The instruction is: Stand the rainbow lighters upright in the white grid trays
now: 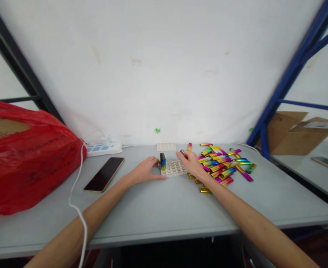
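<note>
Spanning the left end of the pale pocketed tray point(177, 168), the left hand point(145, 170) shows thumb and fingers parted, beside a short row of dark-topped upright pieces point(163, 163) standing at that end; whether the fingers touch them cannot be determined. Over the tray's right part, the right hand point(191, 162) has its fingers closed on a small piece point(182, 152), of which only one end is visible. On the grey table point(158, 212), a loose pile of shiny multicoloured pieces point(219, 162) lies to the right, a second pale tray point(166, 146) behind, and a phone point(105, 174) to the left, near a red plastic bag point(38, 160).
</note>
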### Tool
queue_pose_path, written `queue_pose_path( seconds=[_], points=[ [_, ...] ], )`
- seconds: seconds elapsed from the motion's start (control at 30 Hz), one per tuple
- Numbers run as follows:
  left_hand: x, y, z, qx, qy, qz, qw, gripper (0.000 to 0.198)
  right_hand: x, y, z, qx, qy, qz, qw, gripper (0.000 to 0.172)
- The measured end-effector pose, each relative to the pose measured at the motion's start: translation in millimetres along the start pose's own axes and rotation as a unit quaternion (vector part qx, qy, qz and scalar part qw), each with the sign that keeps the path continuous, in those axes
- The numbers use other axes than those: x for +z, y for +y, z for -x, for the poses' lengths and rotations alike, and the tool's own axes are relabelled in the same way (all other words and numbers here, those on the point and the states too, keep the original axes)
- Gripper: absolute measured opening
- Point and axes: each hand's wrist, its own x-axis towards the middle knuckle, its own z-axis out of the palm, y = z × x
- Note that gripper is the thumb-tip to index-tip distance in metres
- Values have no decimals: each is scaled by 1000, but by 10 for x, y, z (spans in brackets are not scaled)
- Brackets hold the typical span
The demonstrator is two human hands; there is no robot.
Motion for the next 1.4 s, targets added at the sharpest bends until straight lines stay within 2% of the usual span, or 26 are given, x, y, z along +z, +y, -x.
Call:
queue_pose_path(
  seconds=[0.13, 0.27, 0.33, 0.4, 0.57, 0.73, 1.0, 1.13, 1.23, 1.3, 1.4],
  points=[
    [9, -12, 1, 1, 2, 2, 1000, 61, -39, -72, 40, -35, -64, 23, 997, 45],
    [22, -31, 3, 2, 0, 8, 1000, 62, -51, -160, 80, -140, -112, 91, 980, 45],
    [29, -40, 3, 3, 0, 10, 1000, 64, -36, -186, 95, -149, -137, 105, 974, 47],
    [34, -47, 0, 4, -1, 8, 1000, 65, -10, -193, 105, -130, -156, 97, 974, 46],
    [52, -65, -6, 2, 0, -3, 1000, 65, 64, -151, 108, -111, -162, 80, 977, 37],
    [55, -60, -6, 9, 11, -3, 1000, 62, 141, -131, 123, -145, -191, 129, 962, 25],
    [28, -23, -10, 16, 13, 1, 1000, 59, 239, -212, 155, -197, -171, 274, 926, 31],
    [20, -19, -9, 14, 9, -5, 1000, 59, 88, -41, 48, -191, -151, 299, 923, 36],
    [6, -1, -6, -1, 9, -12, 1000, 60, -112, 256, -85, -138, -84, 310, 937, 40],
    [-4, 14, -4, -7, 6, -12, 1000, 60, -232, 478, -165, -119, -62, 315, 940, 39],
    [-8, 24, -5, -9, 0, -12, 1000, 60, -338, 721, -250, -97, -92, 322, 937, 41]
  ],
)
